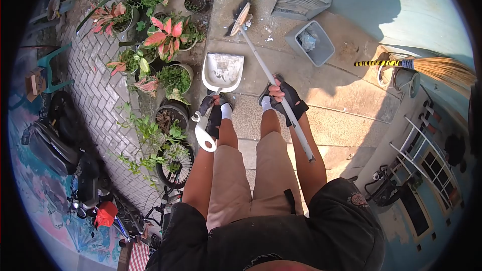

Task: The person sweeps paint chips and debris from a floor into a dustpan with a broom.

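My left hand [215, 103], in a dark fingerless glove, is closed around the handle of a white long-handled dustpan [224, 70]. The pan lies just ahead of my feet, with greyish dirt marks on its inside. My right hand [286, 95], gloved the same way, grips the pale pole of a push broom [261, 60]. Its dark-bristled head rests on the concrete ahead of the dustpan. Small white scraps [269, 34] lie on the ground to the right of the broom head.
Potted plants [173, 35] line the left side, beside grey paving [95, 75]. A grey bin [321, 50] with a plastic bag inside stands ahead right, near a grey plastic piece [301, 2]. A straw broom [437, 68] is by the right wall. A motorbike [55, 145] stands left.
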Demonstrator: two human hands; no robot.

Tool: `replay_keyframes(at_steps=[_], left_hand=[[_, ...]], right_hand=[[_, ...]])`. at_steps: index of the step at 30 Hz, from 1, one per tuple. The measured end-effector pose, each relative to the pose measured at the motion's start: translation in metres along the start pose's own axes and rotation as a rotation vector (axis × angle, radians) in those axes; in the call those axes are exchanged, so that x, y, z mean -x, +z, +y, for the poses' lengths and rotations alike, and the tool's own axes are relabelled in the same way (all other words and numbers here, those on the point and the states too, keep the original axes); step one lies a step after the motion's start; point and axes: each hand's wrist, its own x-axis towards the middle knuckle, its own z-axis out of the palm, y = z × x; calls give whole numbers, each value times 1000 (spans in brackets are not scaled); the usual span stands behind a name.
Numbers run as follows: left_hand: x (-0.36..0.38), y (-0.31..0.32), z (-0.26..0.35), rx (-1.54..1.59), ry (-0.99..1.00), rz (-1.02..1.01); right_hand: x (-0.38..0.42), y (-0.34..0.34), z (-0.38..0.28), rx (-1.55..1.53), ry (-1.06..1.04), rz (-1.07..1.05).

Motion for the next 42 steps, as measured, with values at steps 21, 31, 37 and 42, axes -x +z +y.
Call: replay_keyframes(at_steps=[21, 31, 37, 42], left_hand=[[-131, 23, 36, -44, 327, -78], [-170, 35, 30, -159, 410, -178], [-175, 47, 17, 117, 276, -269], [-164, 32, 18, -176, 499, -263]], right_hand=[[-36, 7, -17, 1863, -63, 1123], [-56, 4, -38, 1738, -135, 1139], [-9, -8, 1, 1991, -18, 941], [45, 47, 26, 1774, -28, 894]])
